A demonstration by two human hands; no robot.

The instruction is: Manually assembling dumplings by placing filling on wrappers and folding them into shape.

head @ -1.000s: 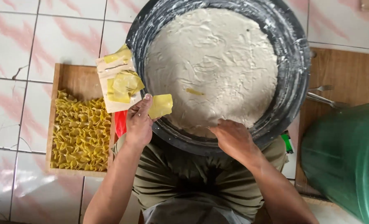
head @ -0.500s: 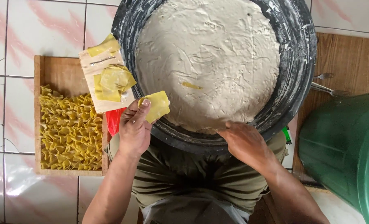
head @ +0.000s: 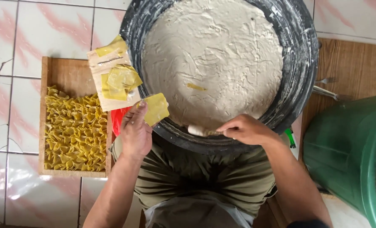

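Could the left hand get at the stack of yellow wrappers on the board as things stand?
Probably yes. The left hand lies just below the stack of yellow wrappers on the small board, with nothing between them. But its fingers already pinch one yellow wrapper, which may hamper a fresh grip.

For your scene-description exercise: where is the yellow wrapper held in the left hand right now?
In the head view, the yellow wrapper sits in the left hand, left of centre, over the near-left rim of the big black basin, just below the small board of wrappers.
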